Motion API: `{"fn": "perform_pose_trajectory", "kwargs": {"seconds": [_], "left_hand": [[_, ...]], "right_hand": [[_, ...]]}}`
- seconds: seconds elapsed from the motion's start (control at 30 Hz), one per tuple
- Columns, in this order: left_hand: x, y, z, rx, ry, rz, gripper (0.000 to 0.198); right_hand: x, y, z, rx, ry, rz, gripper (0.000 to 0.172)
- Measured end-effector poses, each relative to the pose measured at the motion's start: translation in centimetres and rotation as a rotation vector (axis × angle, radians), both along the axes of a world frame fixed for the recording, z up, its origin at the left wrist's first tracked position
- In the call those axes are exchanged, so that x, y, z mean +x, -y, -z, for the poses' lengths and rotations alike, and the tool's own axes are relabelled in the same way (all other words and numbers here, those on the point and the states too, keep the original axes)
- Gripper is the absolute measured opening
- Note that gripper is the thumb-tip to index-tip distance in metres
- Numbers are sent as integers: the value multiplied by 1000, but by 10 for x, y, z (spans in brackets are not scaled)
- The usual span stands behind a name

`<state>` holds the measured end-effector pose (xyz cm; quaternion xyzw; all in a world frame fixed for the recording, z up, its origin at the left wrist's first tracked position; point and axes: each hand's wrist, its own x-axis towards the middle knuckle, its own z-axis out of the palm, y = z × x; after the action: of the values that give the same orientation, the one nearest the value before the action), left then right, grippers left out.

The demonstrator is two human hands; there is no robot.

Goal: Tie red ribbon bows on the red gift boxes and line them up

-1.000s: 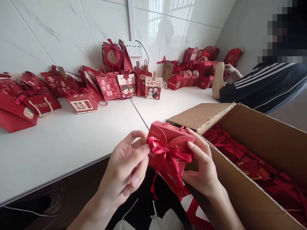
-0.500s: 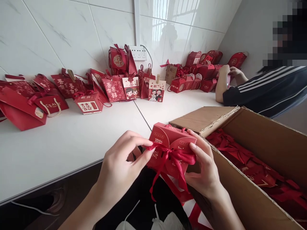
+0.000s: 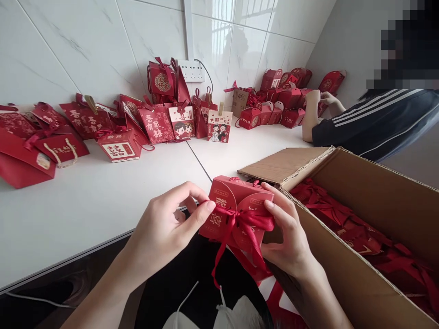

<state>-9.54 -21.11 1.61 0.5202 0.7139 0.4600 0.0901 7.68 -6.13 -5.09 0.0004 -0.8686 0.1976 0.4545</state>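
A red gift box [image 3: 219, 189] with rounded flaps and gold-toned lettering is held over my lap, near the table's front edge. A red ribbon [image 3: 252, 221] is tied in a bow across its front, with loose tails hanging down. My left hand [image 3: 174, 217] pinches the ribbon's left end between thumb and forefinger at the box's left side. My right hand [image 3: 290, 233] grips the box by its right edge, thumb on the front face and fingers behind. Below the box hang more red pieces, partly hidden.
At my right stands an open cardboard box [image 3: 329, 237] holding several red ribboned boxes [image 3: 343, 224]. Along the tiled wall on the white table [image 3: 113, 192], several red gift boxes [image 3: 121, 146] are lined up. A person in a dark striped sleeve [image 3: 363, 119] works at the far right.
My left hand has drawn the ribbon's end slightly left, pulling it straighter. The whole view has shifted a little, and my right hand keeps its hold on the gift box.
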Motion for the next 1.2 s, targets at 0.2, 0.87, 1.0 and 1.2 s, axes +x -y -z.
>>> {"fn": "perform_pose_trajectory", "kwargs": {"seconds": [0.2, 0.87, 1.0, 1.2], "left_hand": [[-2, -1, 2, 59, -8, -192, 16], [3, -9, 18, 238, -298, 26, 13], [4, -8, 13, 173, -84, 137, 7], [2, -5, 9, 1, 393, 360, 18]], "right_hand": [[3, -2, 4, -38, 38, 24, 88], [4, -5, 7, -67, 47, 48, 89], [5, -6, 7, -59, 51, 52, 89], [6, -5, 5, -63, 53, 31, 87]]}}
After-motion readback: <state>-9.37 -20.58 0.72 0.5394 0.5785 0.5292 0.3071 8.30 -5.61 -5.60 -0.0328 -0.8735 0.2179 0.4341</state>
